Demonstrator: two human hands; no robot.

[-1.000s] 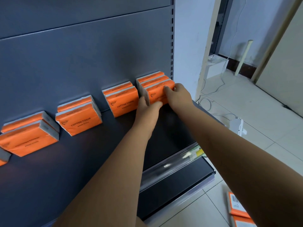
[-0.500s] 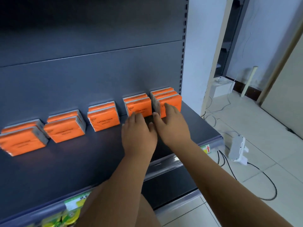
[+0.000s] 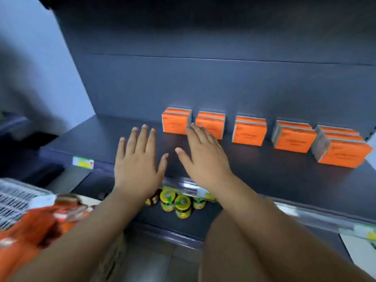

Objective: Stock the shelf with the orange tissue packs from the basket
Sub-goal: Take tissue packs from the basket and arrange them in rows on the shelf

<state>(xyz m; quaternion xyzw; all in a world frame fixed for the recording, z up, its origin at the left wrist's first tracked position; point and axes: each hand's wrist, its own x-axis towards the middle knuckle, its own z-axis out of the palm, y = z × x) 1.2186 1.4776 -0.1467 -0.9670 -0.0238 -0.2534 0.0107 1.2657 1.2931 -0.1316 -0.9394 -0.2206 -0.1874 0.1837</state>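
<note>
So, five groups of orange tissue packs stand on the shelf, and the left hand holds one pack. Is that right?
Not quite. Five groups of orange tissue packs do stand on the shelf, but the left hand holds nothing: its fingers are straight and spread over the shelf. The head view shows this.

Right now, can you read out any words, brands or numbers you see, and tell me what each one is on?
No text can be read in this picture.
Orange tissue packs on the shelf: dark print, too blurred.
Shelf-edge label: too blurred.
Jar lids: printed, too small.
Loose packs in the basket: motion-blurred.
</note>
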